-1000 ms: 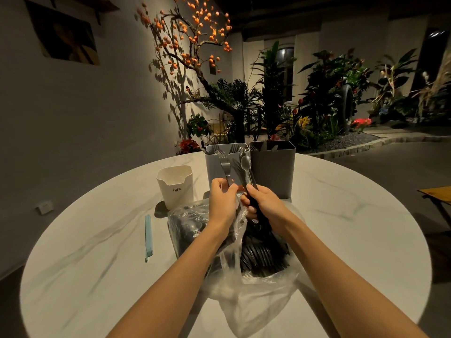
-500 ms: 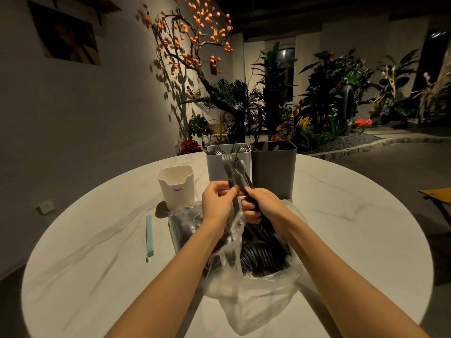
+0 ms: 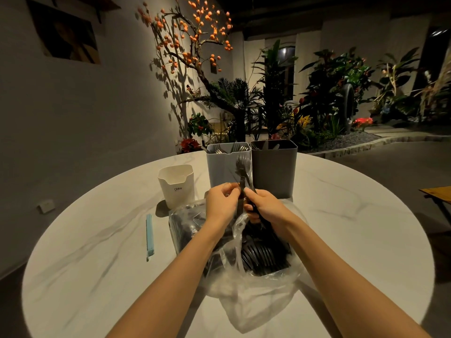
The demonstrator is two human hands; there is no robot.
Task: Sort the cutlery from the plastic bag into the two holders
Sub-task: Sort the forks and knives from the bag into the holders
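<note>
A clear plastic bag full of dark-handled cutlery lies on the round marble table. Behind it stand two holders: a light grey one with forks and spoons in it, and a dark grey one with a few utensils. My right hand grips a small bunch of cutlery, a fork and a spoon, heads up in front of the light holder. My left hand pinches one handle in that bunch. Both hands hover just above the bag's mouth.
A white cup-like container stands left of the holders. A light blue bag clip lies on the table to the left. Plants and a wall stand beyond the table; a wooden bench edge is at right.
The fork and spoon, held apart a second ago, have come together into one bunch. Both hands have closed in on each other and dropped slightly toward the bag.
</note>
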